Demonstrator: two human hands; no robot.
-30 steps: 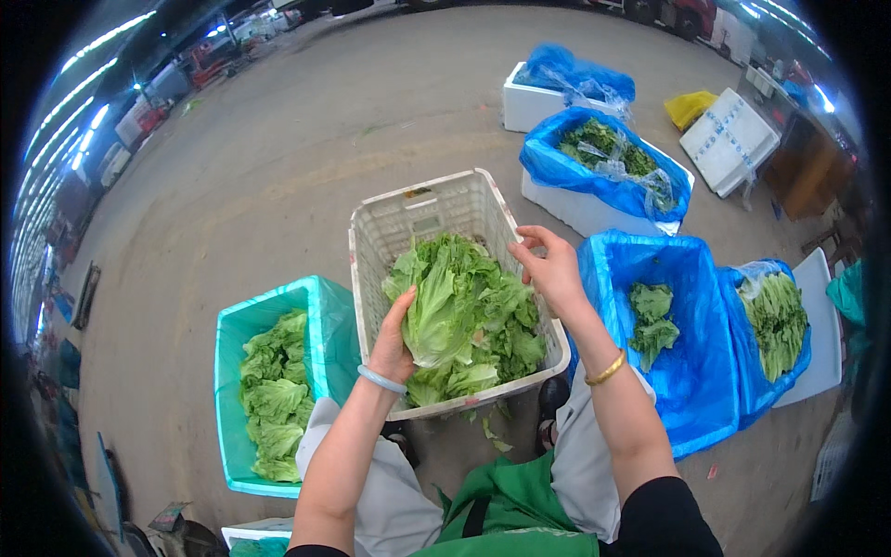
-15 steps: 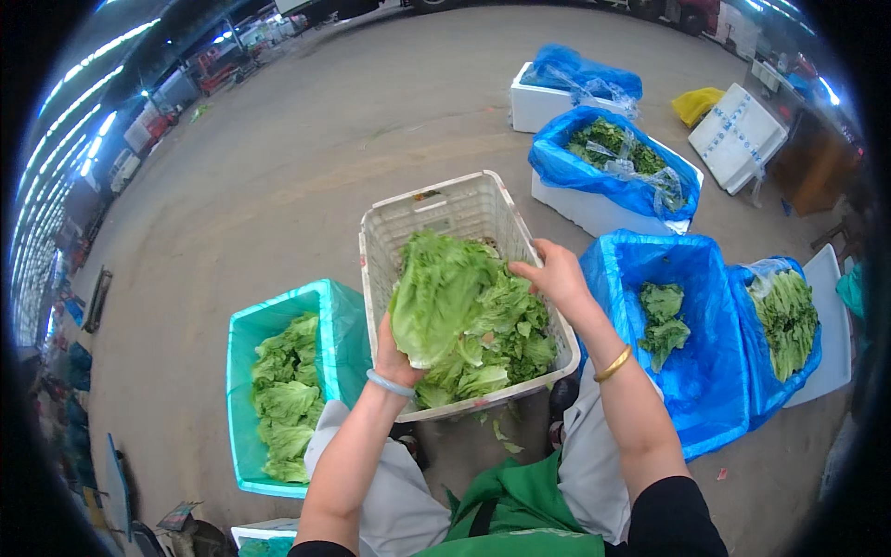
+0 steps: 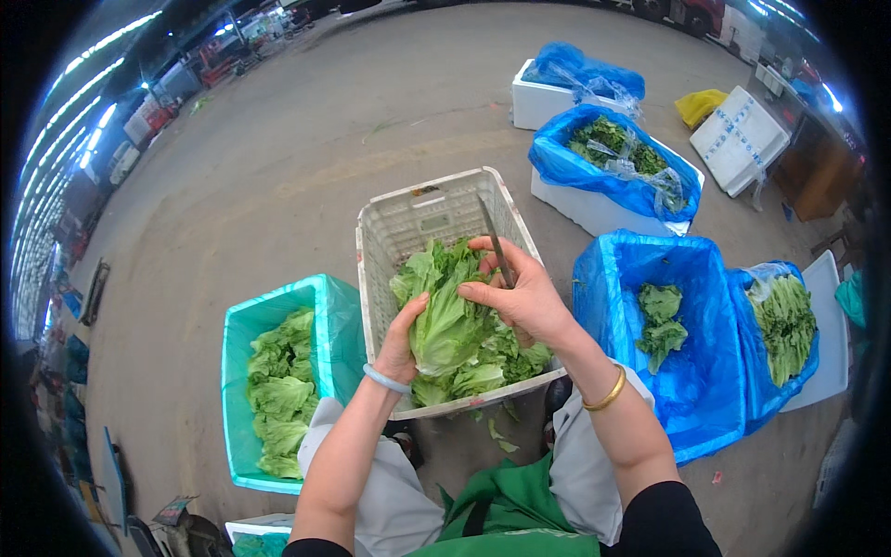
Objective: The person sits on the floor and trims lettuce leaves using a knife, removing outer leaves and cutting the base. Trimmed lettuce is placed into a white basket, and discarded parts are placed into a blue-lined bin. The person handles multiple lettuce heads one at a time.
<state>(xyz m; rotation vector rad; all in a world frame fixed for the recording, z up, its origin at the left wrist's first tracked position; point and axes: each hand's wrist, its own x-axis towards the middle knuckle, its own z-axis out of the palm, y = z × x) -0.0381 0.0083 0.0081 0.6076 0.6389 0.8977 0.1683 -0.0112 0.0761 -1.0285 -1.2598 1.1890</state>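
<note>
A head of green leaf lettuce is in my left hand, whose fingers wrap round its near left side. My right hand grips a knife with its dark, narrow blade pointing up and away. The thumb of that hand lies close to the lettuce; whether it presses on the leaves I cannot tell. Both hands are over a white plastic crate, where more lettuce leaves lie beneath the held head. Part of the knife's handle is hidden in my fingers.
Left of the crate stands a teal-lined box of lettuce. To the right, a blue-lined box holds a few greens, beside another blue-lined box with leafy greens. Further off are white foam boxes with blue liners and a leaning white lid.
My right hand has come off the crate's right side and moved inward, and the knife now shows in it. The lettuce has turned more upright and sits slightly lower in my left hand.
</note>
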